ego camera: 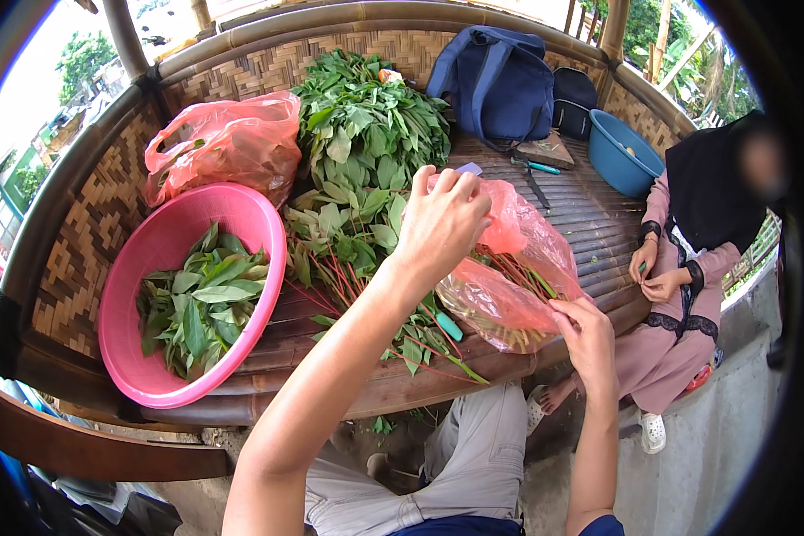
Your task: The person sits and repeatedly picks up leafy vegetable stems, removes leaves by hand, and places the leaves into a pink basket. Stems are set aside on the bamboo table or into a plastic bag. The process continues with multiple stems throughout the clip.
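Note:
A translucent red plastic bag (543, 254) with stems inside lies on the bamboo platform (596, 248). My left hand (445, 211) pinches its upper edge, and my right hand (583, 328) grips the edge at the lower right. Leafy cuttings with red stems (348, 228) are spread left of the bag, below a big heap of green leaves (375, 120). A turquoise handle (449, 326) shows between the cuttings and the bag; what it belongs to is hidden. At the left, a pink plastic basin (117, 301) is tilted and holds loose green leaves (208, 295).
Behind the basin stands another red plastic bag (234, 147). A blue backpack (502, 87), a small black bag (573, 100), a wooden board (549, 151), a turquoise-handled knife (543, 166) and a blue basin (616, 161) are at the back right. Another person (697, 254) sits at the right.

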